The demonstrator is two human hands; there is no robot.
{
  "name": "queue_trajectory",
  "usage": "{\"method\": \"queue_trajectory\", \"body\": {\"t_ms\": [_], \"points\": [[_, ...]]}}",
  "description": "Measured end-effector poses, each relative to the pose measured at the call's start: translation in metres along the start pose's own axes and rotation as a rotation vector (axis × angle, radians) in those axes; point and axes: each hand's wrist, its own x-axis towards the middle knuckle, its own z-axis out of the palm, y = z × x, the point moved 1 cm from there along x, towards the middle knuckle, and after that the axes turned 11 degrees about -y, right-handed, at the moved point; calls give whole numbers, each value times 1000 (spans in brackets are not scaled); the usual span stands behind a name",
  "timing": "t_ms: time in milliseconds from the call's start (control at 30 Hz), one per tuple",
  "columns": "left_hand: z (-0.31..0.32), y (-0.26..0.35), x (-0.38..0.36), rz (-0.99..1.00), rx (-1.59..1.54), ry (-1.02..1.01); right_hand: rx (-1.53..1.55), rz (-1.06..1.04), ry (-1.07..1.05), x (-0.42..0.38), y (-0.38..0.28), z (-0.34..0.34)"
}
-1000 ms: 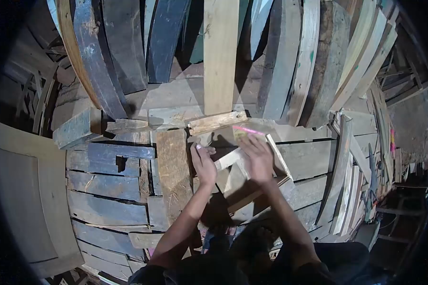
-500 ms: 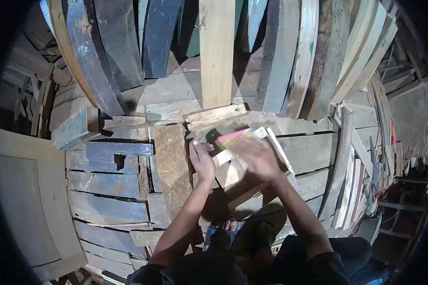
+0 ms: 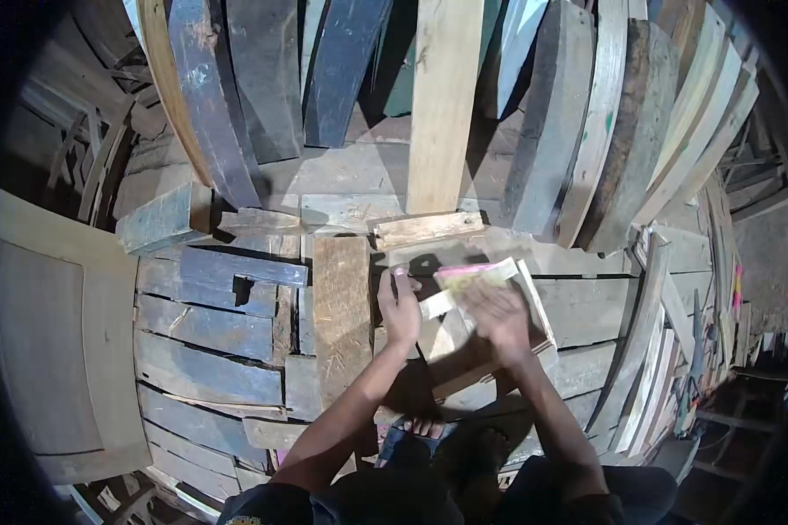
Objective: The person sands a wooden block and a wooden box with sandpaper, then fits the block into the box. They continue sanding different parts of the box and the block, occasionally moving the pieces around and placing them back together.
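Observation:
A small open wooden box or frame [image 3: 539, 302] lies on the slats below me, its near side a brown board. My right hand [image 3: 497, 315] is over its upper part, fingers flat and slightly blurred, against a pink and yellow piece [image 3: 468, 273] that looks thin. Whether that piece is gripped is unclear. At the box's left end, my left hand [image 3: 400, 308] has its fingers stretched upward and apart, beside a pale wooden strip [image 3: 437, 304]. Its palm side is partly hidden.
A rough brown plank [image 3: 341, 302] lies left of my left hand. A short split piece [image 3: 429, 229] is beyond the box. Upright boards [image 3: 446, 114] stand along the far side. A panelled door [image 3: 44, 341] is at left, and loose timber [image 3: 626, 324] at right.
The whole view has shifted, so the scene sits farther right. My right hand and the coloured piece have moved slightly relative to the box. My left hand stays at the box's left end.

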Motion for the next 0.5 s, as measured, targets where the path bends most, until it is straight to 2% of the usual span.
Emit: {"method": "queue_trajectory", "body": {"t_ms": [33, 100, 167, 233, 267, 367, 433, 500], "points": [[0, 0, 0, 5, -5, 1, 24, -60, -72, -4, -10, -11], [1, -3, 0, 17, -38, 5, 74, -63, -16, 2, 16, -15], [-1, -3, -1, -25, -43, -8, 129, 238, 258, 7, 25, -19], [1, -4, 0, 29, 19, 19, -39, 173, 140, 12, -3, -3], [0, -6, -1, 51, 59, 25, 102, -5, 22, 13, -20, 9], [-1, -11, 1, 37, 18, 1, 253, -174, -143, 12, -14, -1], [-2, -8, 1, -24, -17, -43, 227, 113, 105, 21, 8, -13], [-3, -4, -1, -49, -41, -45, 139, 248, 246, 23, 12, -17]]}}
